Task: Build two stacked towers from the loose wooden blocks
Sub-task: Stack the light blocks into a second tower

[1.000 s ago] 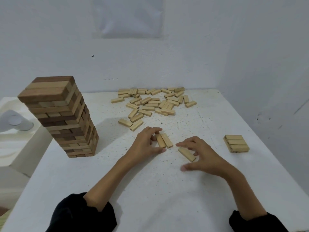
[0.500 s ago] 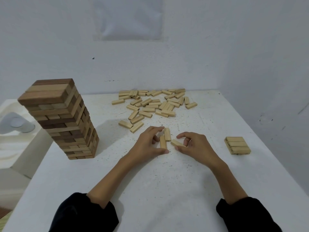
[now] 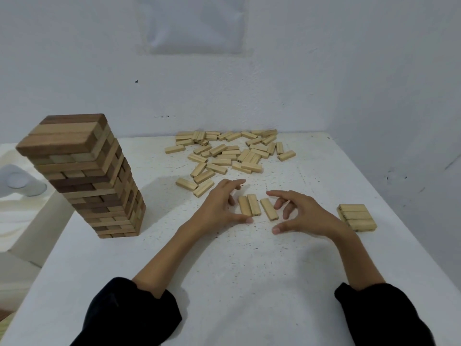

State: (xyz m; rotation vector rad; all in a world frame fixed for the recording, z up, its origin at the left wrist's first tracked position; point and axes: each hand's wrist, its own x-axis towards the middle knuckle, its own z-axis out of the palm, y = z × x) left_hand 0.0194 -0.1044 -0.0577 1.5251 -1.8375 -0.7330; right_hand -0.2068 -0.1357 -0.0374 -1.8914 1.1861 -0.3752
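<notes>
Nearest, left hand [image 3: 219, 207] and right hand [image 3: 308, 217] flank a row, fingers spread wide, gripping nothing. Block pair [image 3: 249, 205] touches by the left thumb. Third block [image 3: 269, 209] lies just apart, nearer the right hand, long axis pointing away, so it likely needs nudging left. Loose pile [image 3: 232, 153] beyond.

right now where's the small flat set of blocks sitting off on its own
In the head view the flat set of blocks lies near the right edge of the table, just right of the right hand without touching it.
</notes>
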